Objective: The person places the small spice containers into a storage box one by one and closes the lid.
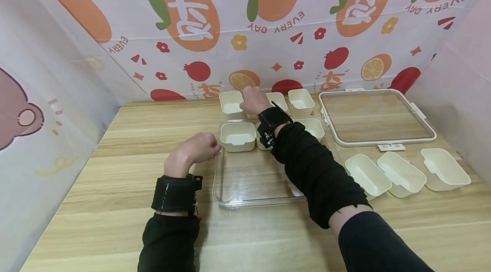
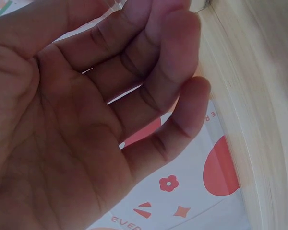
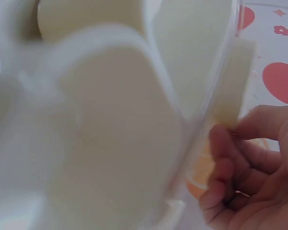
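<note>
A printed cloth (image 1: pixel 238 29) is hanging behind a wood-grained bench (image 1: pixel 153 131), which is carrying the whole arrangement. A transparent tray (image 1: pixel 249 178) is lying flat at the centre, probably so that both hands are reaching it easily. To its right a framed lid (image 1: pixel 377 116) is lying flat, apparently set aside to leave the tray's top open. The left hand (image 1: pixel 197 150) is lying beside the tray's left rim, its fingers loosely bent; whether they are touching the rim, perhaps to steady it, one cannot tell. The right hand (image 1: pixel 255 100) is reaching across the tray, its thumb and forefinger apparently pinching a cream bin (image 3: pixel 236 81) just behind the tray's rear rim; such a grip is probably suiting a thin wall between close neighbours. Other bins are standing mouth upward: tray bins (image 1: pixel 238 136) are lining the tray's rear, back-row bins (image 1: pixel 301 102) are standing behind it, and three right-hand bins (image 1: pixel 400 174) are waiting before the lid, presumably within easy reach. Smallest, latches (image 1: pixel 418 111) are projecting outward from the lid's frame.
</note>
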Demonstrator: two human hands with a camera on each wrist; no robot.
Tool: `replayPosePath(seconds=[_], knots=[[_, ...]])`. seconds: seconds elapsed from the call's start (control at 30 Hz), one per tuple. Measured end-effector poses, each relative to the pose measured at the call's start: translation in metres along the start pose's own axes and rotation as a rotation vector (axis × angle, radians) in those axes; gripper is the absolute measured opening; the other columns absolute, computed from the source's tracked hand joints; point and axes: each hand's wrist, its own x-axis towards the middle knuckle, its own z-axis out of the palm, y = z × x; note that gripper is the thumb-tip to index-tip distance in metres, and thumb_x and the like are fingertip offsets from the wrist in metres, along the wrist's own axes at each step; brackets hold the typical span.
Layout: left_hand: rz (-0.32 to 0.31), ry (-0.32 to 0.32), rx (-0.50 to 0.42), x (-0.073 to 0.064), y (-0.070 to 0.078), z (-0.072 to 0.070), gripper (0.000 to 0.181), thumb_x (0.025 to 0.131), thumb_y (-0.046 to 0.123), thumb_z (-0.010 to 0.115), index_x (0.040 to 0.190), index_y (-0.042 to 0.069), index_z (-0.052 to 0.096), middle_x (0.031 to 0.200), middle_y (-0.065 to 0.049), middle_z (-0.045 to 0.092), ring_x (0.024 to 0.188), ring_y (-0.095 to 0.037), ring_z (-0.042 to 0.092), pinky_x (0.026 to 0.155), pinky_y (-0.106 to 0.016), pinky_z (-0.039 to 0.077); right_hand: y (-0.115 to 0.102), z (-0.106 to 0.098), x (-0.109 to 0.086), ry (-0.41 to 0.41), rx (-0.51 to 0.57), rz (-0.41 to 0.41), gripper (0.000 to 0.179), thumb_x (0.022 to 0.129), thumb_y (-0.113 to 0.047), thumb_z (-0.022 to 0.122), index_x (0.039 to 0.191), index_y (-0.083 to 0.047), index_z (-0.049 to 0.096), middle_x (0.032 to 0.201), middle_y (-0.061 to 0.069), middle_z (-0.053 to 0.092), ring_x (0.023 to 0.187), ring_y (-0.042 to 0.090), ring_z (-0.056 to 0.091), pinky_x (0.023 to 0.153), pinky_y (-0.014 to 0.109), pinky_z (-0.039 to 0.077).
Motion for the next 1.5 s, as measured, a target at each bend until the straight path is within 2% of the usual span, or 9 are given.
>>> replayPosePath(seconds=[0.17, 0.33, 0.5, 0.6, 0.83, 1.03, 1.17, 1.33, 1.5], knots=[[0.005, -0.003, 0.012, 0.001, 0.0, 0.001, 0.037, 0.103, 0.01, 0.05, 0.068, 0.003, 0.062, 0.061, 0.0, 0.048, 0.056, -0.013, 0.04, 0.056, -0.028, 0.033, 0.006, -0.024, 0.001, 0.067, -0.037, -0.084, 0.029, 0.095, -0.008, 0.061, 0.071, -0.007, 0.044, 0.076, 0.004, 0.039, 0.076, 0.023, 0.045, 0.066, 0.029, 0.035], [0.009, -0.002, 0.015, 0.001, 0.0, 0.001, 0.037, 0.103, 0.01, 0.049, 0.069, 0.002, 0.062, 0.062, 0.0, 0.047, 0.056, -0.013, 0.04, 0.057, -0.028, 0.033, 0.014, -0.046, -0.005, 0.052, 0.005, -0.126, 0.03, 0.096, -0.005, 0.058, 0.071, -0.007, 0.041, 0.075, 0.004, 0.034, 0.065, 0.019, 0.037, 0.061, 0.027, 0.029], [0.02, 0.002, 0.014, 0.0, -0.001, 0.001, 0.036, 0.102, 0.009, 0.05, 0.069, 0.002, 0.063, 0.062, 0.0, 0.047, 0.056, -0.012, 0.039, 0.056, -0.028, 0.032, 0.021, -0.058, -0.014, 0.055, 0.046, -0.213, 0.039, 0.093, 0.001, 0.055, 0.06, -0.009, 0.037, 0.063, 0.001, 0.025, 0.051, 0.012, 0.022, 0.053, 0.025, 0.021], [0.035, 0.005, 0.017, 0.001, 0.0, 0.001, 0.037, 0.102, 0.008, 0.049, 0.068, 0.002, 0.062, 0.061, 0.001, 0.047, 0.055, -0.012, 0.038, 0.056, -0.028, 0.032, 0.023, -0.062, -0.019, 0.06, 0.054, -0.266, 0.043, 0.09, 0.004, 0.054, 0.055, -0.011, 0.034, 0.059, -0.001, 0.02, 0.049, 0.01, 0.016, 0.051, 0.024, 0.017], [0.03, -0.006, -0.007, 0.001, 0.002, 0.0, 0.036, 0.102, 0.004, 0.047, 0.07, 0.002, 0.063, 0.061, 0.001, 0.047, 0.056, -0.012, 0.039, 0.056, -0.028, 0.032, 0.02, -0.067, -0.032, 0.057, -0.035, -0.359, 0.044, 0.089, 0.002, 0.054, 0.052, -0.012, 0.036, 0.057, -0.002, 0.022, 0.051, 0.012, 0.018, 0.055, 0.026, 0.017], [0.039, -0.001, -0.01, -0.001, 0.003, 0.0, 0.036, 0.099, 0.0, 0.045, 0.067, 0.003, 0.06, 0.06, 0.002, 0.045, 0.056, -0.012, 0.038, 0.057, -0.028, 0.031, 0.018, -0.071, -0.042, 0.046, -0.028, -0.434, 0.042, 0.085, 0.004, 0.052, 0.051, -0.014, 0.034, 0.056, -0.003, 0.021, 0.054, 0.01, 0.016, 0.055, 0.026, 0.016], [0.04, 0.011, -0.01, -0.002, 0.003, 0.0, 0.034, 0.096, -0.002, 0.045, 0.065, 0.004, 0.06, 0.059, 0.002, 0.046, 0.056, -0.012, 0.038, 0.056, -0.028, 0.031, 0.017, -0.075, -0.048, 0.034, -0.06, -0.502, 0.039, 0.083, 0.004, 0.052, 0.052, -0.014, 0.037, 0.055, -0.005, 0.022, 0.055, 0.011, 0.018, 0.056, 0.027, 0.016], [0.051, 0.015, -0.017, -0.002, 0.002, 0.0, 0.031, 0.091, -0.003, 0.046, 0.064, 0.005, 0.059, 0.059, 0.002, 0.045, 0.055, -0.012, 0.037, 0.056, -0.028, 0.031, 0.019, -0.075, -0.056, -0.029, -0.052, -0.56, 0.037, 0.084, 0.004, 0.053, 0.054, -0.014, 0.042, 0.056, -0.005, 0.023, 0.054, 0.011, 0.021, 0.055, 0.027, 0.018], [0.045, 0.008, -0.039, -0.001, 0.002, 0.0, 0.03, 0.093, -0.003, 0.046, 0.067, 0.004, 0.06, 0.06, 0.002, 0.047, 0.056, -0.012, 0.038, 0.057, -0.028, 0.031, 0.027, -0.072, -0.063, -0.091, -0.006, -0.604, 0.032, 0.088, 0.007, 0.054, 0.061, -0.009, 0.052, 0.059, -0.004, 0.031, 0.056, 0.012, 0.03, 0.056, 0.026, 0.025]])
